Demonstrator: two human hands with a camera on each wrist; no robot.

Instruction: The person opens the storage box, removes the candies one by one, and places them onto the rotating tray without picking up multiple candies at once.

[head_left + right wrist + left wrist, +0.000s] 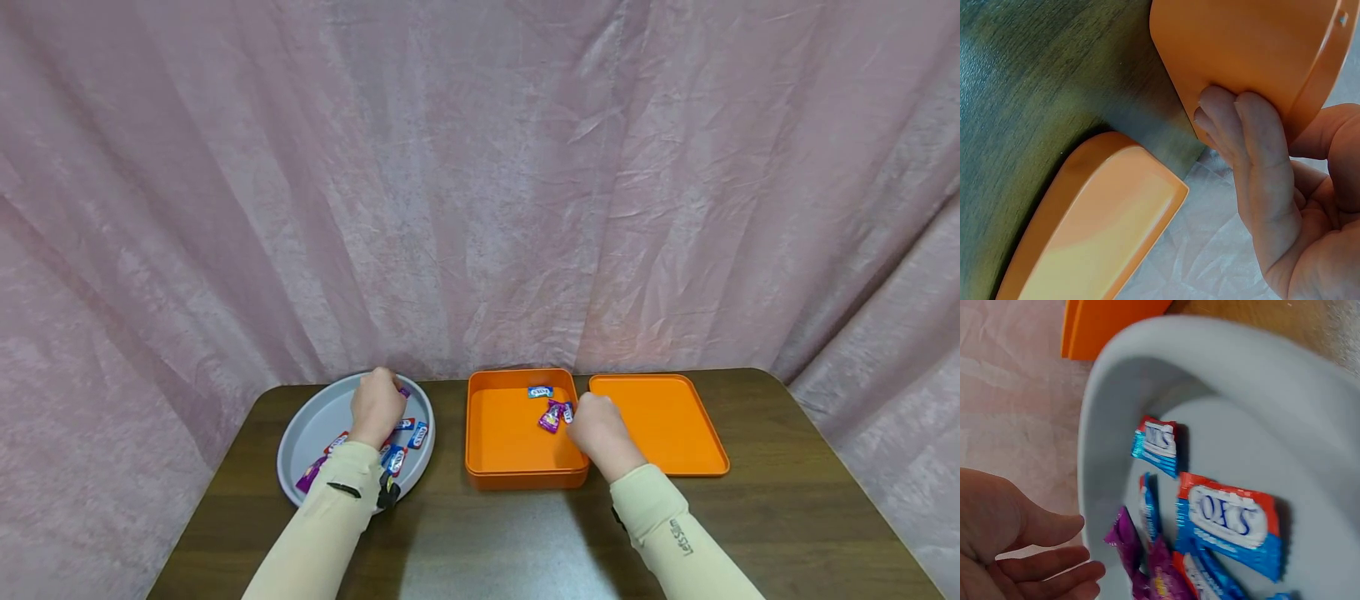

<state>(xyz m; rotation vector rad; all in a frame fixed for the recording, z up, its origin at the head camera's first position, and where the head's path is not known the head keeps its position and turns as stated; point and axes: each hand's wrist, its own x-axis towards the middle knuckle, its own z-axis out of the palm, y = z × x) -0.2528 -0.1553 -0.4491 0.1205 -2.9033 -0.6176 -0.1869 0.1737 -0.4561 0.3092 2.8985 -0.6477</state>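
Note:
My left hand (377,407) is over the far part of a round grey tray (303,429). In the left wrist view its thumb and fingers are loosely bent beside the rim, with nothing seen between them. Blue-and-red wrapped candies (1229,515) and purple wrapped candies (1125,544) lie in the tray. With my right hand (600,429) I hold the right wall of a square orange box (498,433), fingers along its outside and thumb at the rim. Inside the box are a blue wrapped candy (540,392) and a purple wrapped candy (551,416).
An orange lid (660,417) lies on the wooden table (780,492) just right of the box. A pink curtain (480,208) hangs along the table's back edge.

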